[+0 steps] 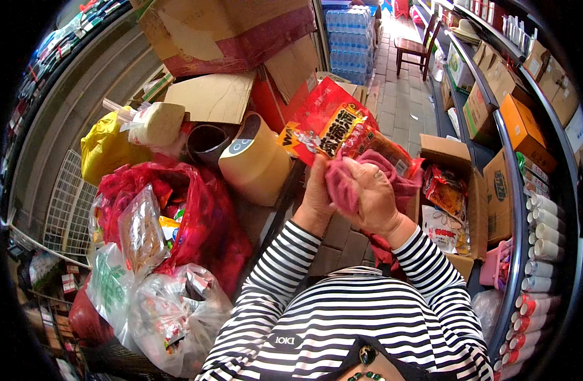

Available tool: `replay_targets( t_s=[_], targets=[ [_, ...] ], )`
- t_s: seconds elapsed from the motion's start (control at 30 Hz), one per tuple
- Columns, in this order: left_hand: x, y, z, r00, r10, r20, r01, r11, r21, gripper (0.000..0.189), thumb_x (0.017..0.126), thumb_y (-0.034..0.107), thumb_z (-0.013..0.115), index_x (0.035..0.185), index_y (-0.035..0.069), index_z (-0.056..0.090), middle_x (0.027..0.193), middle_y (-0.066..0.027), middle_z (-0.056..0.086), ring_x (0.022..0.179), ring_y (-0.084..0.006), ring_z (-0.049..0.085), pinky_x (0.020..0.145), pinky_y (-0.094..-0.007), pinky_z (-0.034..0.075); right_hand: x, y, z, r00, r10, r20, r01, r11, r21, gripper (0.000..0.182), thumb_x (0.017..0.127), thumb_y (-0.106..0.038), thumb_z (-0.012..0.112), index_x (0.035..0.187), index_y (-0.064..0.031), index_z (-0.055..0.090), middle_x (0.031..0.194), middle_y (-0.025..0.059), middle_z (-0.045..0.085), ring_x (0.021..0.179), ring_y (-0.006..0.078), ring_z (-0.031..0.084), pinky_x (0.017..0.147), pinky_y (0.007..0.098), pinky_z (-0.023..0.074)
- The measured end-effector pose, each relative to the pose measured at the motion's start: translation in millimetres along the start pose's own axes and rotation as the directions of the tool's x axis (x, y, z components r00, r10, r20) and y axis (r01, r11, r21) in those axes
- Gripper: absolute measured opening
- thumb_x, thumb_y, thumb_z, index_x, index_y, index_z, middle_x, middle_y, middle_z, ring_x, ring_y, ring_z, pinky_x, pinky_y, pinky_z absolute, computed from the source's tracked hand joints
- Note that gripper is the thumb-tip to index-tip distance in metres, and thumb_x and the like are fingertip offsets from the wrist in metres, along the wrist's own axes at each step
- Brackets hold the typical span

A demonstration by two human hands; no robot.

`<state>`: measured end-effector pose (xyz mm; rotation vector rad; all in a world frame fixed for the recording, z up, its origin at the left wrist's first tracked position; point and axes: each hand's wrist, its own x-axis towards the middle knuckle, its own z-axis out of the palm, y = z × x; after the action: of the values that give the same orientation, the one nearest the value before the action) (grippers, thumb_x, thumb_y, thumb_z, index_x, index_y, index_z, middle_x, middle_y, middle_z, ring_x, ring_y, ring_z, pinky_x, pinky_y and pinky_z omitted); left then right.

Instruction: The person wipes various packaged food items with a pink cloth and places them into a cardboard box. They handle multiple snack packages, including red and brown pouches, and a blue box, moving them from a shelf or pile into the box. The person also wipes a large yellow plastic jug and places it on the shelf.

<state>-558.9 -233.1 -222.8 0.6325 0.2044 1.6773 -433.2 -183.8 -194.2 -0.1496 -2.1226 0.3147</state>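
Note:
Before my chest, my left hand (316,196) grips the lower edge of a red plastic snack packet (315,112) that bears large printed writing. A crumpled pink cloth (343,183) is bunched in my right hand (374,200) and lies against the packet's lower part. Behind the cloth, a second red snack packet (384,147) shows reddish food through its clear window; whether a hand holds it is hidden. To the right, below my hands, an open cardboard box (478,209) contains several snack packets (444,193).
At left stand a red plastic bag (215,238) of packets, a clear knotted bag (182,314) and a yellow bag (105,145). A cream-coloured bin-like container (260,166) is beside them. Shelves with paper cups (546,231) line the right. A wooden chair (412,45) stands up the aisle.

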Motion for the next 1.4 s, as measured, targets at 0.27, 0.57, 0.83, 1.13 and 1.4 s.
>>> replay_targets(
  t_s=[0.27,0.57,0.83,1.13,1.4],
  targets=[
    [3.7,4.3,-2.2,0.99,0.135,-0.039,-0.115,0.939,0.324,0.052,0.095,0.04,0.026,0.126,0.0,0.037,0.125,-0.0118,0.046,0.115,-0.0223,0.044,0.099,-0.0364,0.034,35.1,19.4,-4.0,0.986,-0.127,-0.104,0.09,0.948,-0.305,0.043,0.072,-0.02,0.062,0.113,-0.0103,0.054,0.11,0.0111,0.053,0.09,0.0271,0.053,0.078,0.0376,0.0398],
    [-3.3,20.1,12.2,0.985,0.127,-0.117,-0.092,0.959,0.269,0.047,0.094,0.033,0.033,0.127,-0.001,0.035,0.127,-0.0143,0.044,0.116,-0.0265,0.044,0.097,-0.0406,0.036,66.6,60.0,-14.7,0.909,0.304,-0.286,-0.277,0.952,0.13,0.036,0.075,-0.017,0.064,0.108,-0.0047,0.056,0.114,0.0165,0.052,0.105,0.0303,0.052,0.088,0.0378,0.0417],
    [-1.2,18.0,0.0,0.964,0.15,-0.22,-0.11,0.977,0.183,0.041,0.092,0.03,0.039,0.121,0.001,0.043,0.118,-0.0127,0.051,0.107,-0.027,0.051,0.094,-0.0415,0.039,60.9,40.8,7.6,0.977,0.207,0.059,-0.213,0.971,0.11,0.04,0.082,-0.03,0.056,0.117,-0.0108,0.052,0.112,0.0149,0.054,0.097,0.028,0.057,0.086,0.0356,0.0434],
    [-3.5,30.7,-0.1,0.999,0.03,-0.028,-0.036,0.974,-0.224,0.043,0.092,0.029,0.039,0.124,0.001,0.039,0.122,-0.0184,0.048,0.108,-0.0323,0.051,0.094,-0.0479,0.039,-9.2,116.3,29.8,0.537,0.228,0.812,-0.717,-0.385,0.582,0.05,0.09,-0.024,0.047,0.132,-0.0028,0.032,0.117,0.0101,0.054,0.102,0.0186,0.054,0.09,0.0312,0.0427],
    [-6.8,40.5,-3.0,0.99,0.074,-0.123,-0.084,0.993,-0.08,0.043,0.092,0.029,0.039,0.123,-0.001,0.041,0.118,-0.017,0.052,0.107,-0.0301,0.052,0.092,-0.0452,0.041,-2.4,113.8,-30.4,0.641,0.653,0.404,-0.636,0.157,0.755,0.036,0.089,-0.027,0.05,0.114,-0.0006,0.053,0.102,0.0064,0.06,0.089,0.0134,0.058,0.078,0.0286,0.0465]
  ],
)
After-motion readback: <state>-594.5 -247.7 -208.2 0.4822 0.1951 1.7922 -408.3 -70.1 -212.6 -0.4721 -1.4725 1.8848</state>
